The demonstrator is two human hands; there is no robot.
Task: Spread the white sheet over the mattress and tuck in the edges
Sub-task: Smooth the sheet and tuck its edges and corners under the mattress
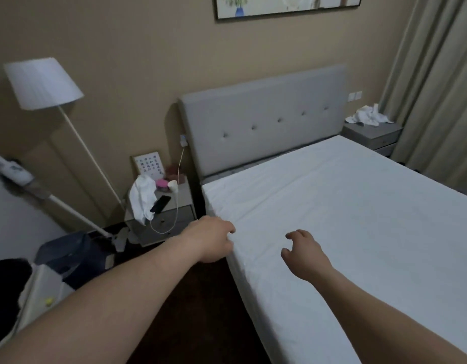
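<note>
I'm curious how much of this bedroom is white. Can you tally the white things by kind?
Sheet on the mattress: 1
Lampshade: 1
Crumpled cloths on the nightstands: 2
Paper cup: 1
Charging cable: 1
Total: 6

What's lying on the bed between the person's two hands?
Nothing but bare white sheet, in the head view. The left hand is at the bed's edge; the right hand is over the top.

Smooth matt cloth white sheet (345, 219) with faint creases; button-tufted, matt fabric headboard (264, 119).
</note>
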